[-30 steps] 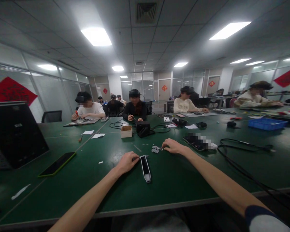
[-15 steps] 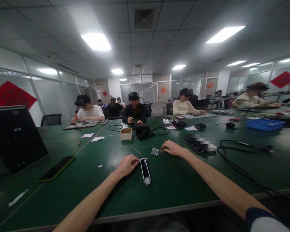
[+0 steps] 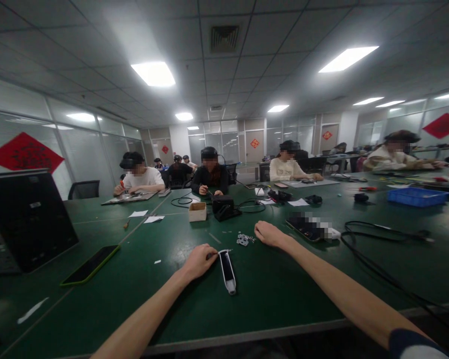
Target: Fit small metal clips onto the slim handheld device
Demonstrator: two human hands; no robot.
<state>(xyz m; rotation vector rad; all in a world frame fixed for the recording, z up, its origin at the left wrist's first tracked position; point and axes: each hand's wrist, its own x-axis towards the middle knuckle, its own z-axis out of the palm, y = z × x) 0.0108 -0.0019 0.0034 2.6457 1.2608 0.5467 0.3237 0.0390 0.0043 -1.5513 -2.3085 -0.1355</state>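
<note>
A slim white casing (image 3: pixel 229 286), with a dark hollow inside, lies lengthwise on the green table in the head view. At its upper left corner, the curled fingertips of my left hand (image 3: pixel 202 260) are closed on its edge. Small grey metal plates and screws (image 3: pixel 243 240) sit in a loose pile beyond the casing. Just right of that pile rests my right hand (image 3: pixel 268 233), its fingers bent down and drawn together. Whatever those fingers may hold is hidden, and a small gap separates them from the pile.
A green-edged phone (image 3: pixel 92 265) and a black computer case (image 3: pixel 32 219) are on the left. Ahead stand a small cardboard box (image 3: pixel 197 212) and a black device (image 3: pixel 224 208). Black cables (image 3: pixel 374 264) and a blue tray (image 3: pixel 417 197) lie right. Several people sit opposite.
My right hand has drawn slightly away from the metal parts, opening a gap. My left hand stays at the casing's corner. The whole view has shifted a little.
</note>
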